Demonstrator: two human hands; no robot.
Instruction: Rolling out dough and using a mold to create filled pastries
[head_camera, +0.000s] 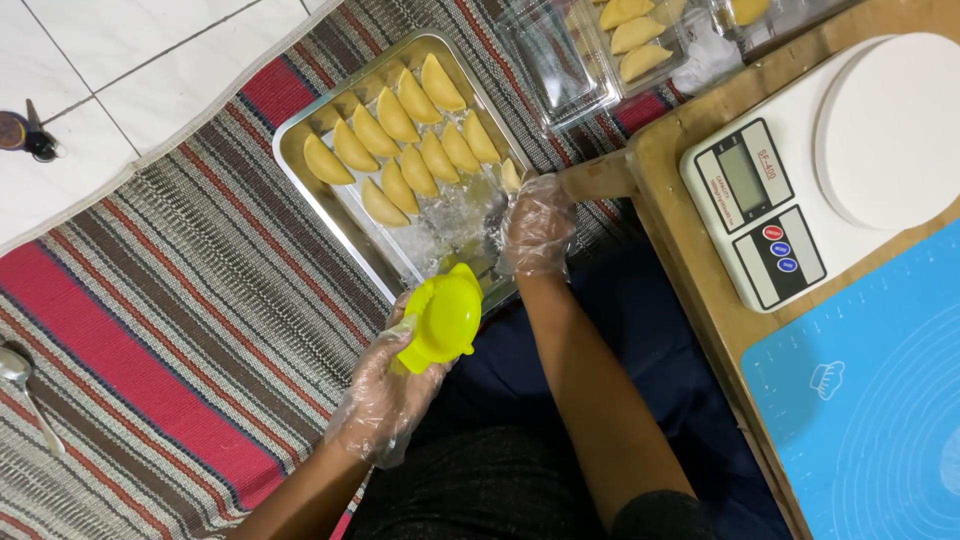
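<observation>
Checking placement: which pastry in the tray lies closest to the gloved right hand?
The small pastry beside the right hand, at the lower row's right end; the other pastries sit farther up-left in the metal tray.

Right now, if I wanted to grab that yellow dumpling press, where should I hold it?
Hold the yellow press by its round folded body, coming from below on the left, as the gloved left hand does. It is closed like a half moon, so fingers can wrap around the curved back. Stay off the top edge, which points at the metal tray of pastries.
</observation>
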